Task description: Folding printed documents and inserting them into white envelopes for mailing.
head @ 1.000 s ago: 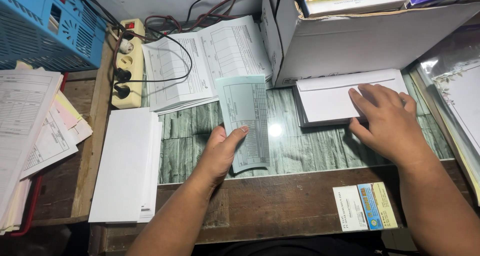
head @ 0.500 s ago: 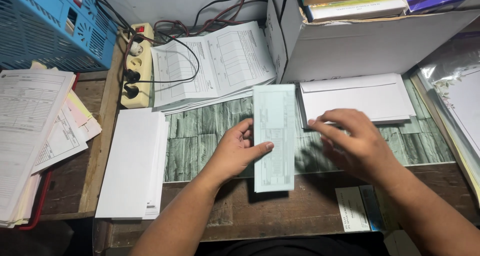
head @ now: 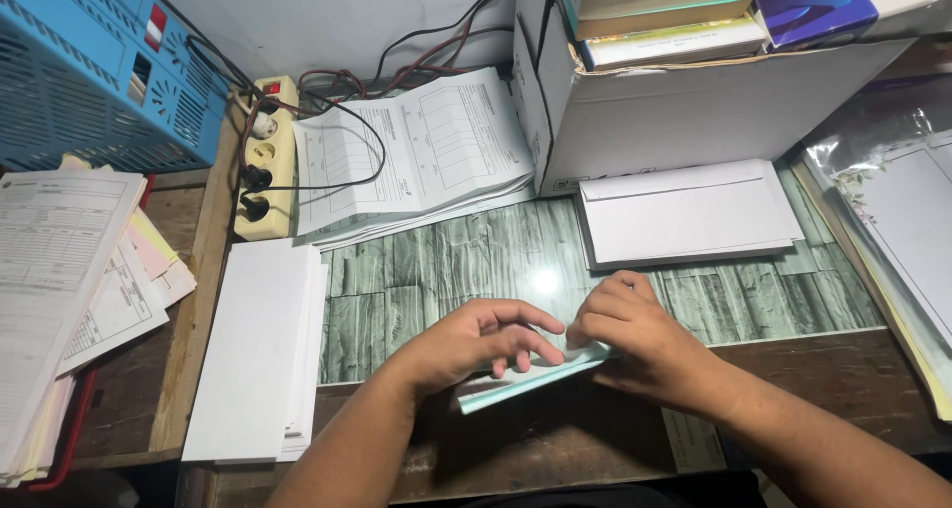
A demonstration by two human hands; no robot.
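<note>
Low in the middle of the frame, both hands meet over a pale green paper slip (head: 516, 384), folded flat and lying at the near edge of the worktop (head: 426, 270); the left hand (head: 476, 344) presses down on its left part with fingers spread, so its grip is flat on the slip rather than closed around it; the right hand (head: 635, 335) has its fingertips pinched together on the slip's right end, clamped on the paper.

To the left of the hands a stack of white envelopes (head: 258, 349) lies lengthwise; in the upper right of centre another stack of envelopes (head: 684, 211) sits just in front of a white cardboard box (head: 694, 112) holding books; printed forms (head: 416, 151) fan out at upper centre, beside a cream power strip (head: 263, 156) with black plugs and cables; a blue plastic basket (head: 89, 62) fills the upper left, with more loose forms (head: 59, 290) below it.

The likeliest trouble, as I judge it, is a skewed crease; the slip rests partly over the worktop's edge, so uneven pressure from the left hand could let it slide or fold crooked; a hard pinch on the right could also crumple or tear the thin paper; the glossy green surface gives little friction to hold it.
</note>
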